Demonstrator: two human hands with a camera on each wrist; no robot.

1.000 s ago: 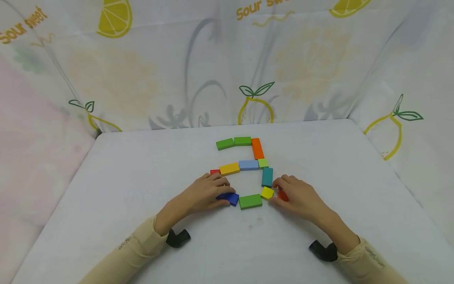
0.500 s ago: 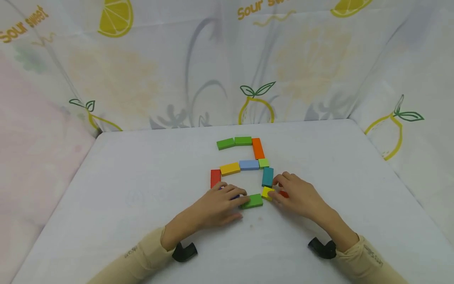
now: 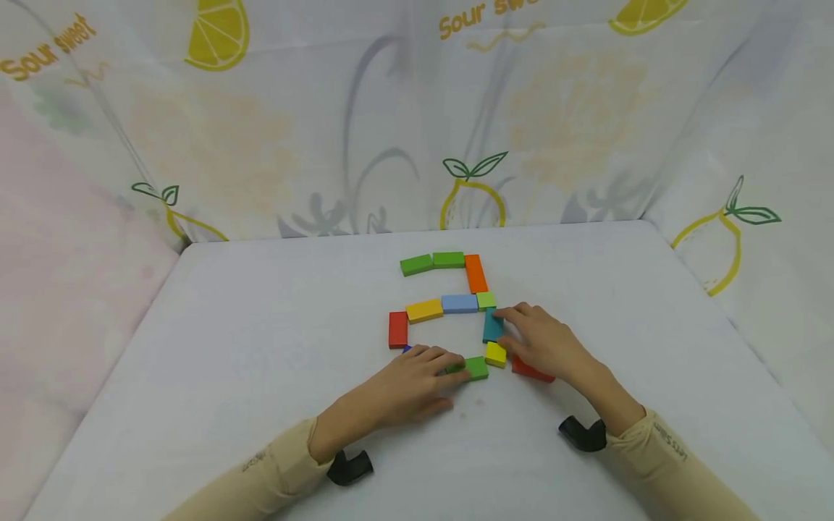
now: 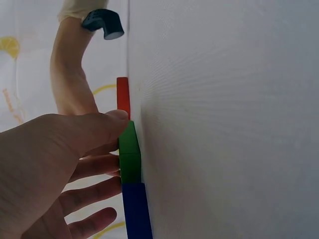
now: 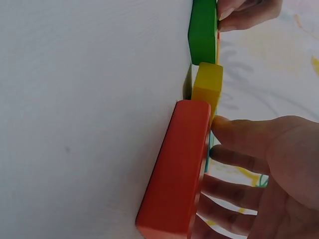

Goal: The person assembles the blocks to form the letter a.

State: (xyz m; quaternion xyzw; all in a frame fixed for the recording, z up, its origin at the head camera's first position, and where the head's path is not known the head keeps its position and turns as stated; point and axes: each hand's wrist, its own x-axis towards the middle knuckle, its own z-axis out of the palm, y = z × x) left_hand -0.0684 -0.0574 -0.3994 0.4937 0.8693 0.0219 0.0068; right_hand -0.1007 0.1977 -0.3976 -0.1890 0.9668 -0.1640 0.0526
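My left hand (image 3: 417, 382) lies over the near green block (image 3: 478, 367), its fingers stretched out with fingertips on the block. The thumb stays apart from them in front. Under that hand the blue block (image 4: 137, 211) is mostly hidden in the head view. On the right, my right hand (image 3: 547, 341) reaches in with loosely bent fingers. Its index fingertip touches the teal block (image 3: 491, 329), and its thumb is close by the yellow block (image 3: 496, 354). A red block (image 5: 174, 164) lies slanted beneath the right hand, outside the row.
Further back run a red block (image 3: 398, 330), an amber block (image 3: 425, 310), a light blue block (image 3: 459, 304) and a light green block (image 3: 486, 301). Beyond them an orange block (image 3: 476, 273) meets two green blocks (image 3: 448, 260). White cloth covers the table (image 3: 260, 325); printed curtains surround it.
My left hand has slid right from the blue block onto the near green one, uncovering the left red block. My right hand has shifted from beside the yellow block up to the teal block.
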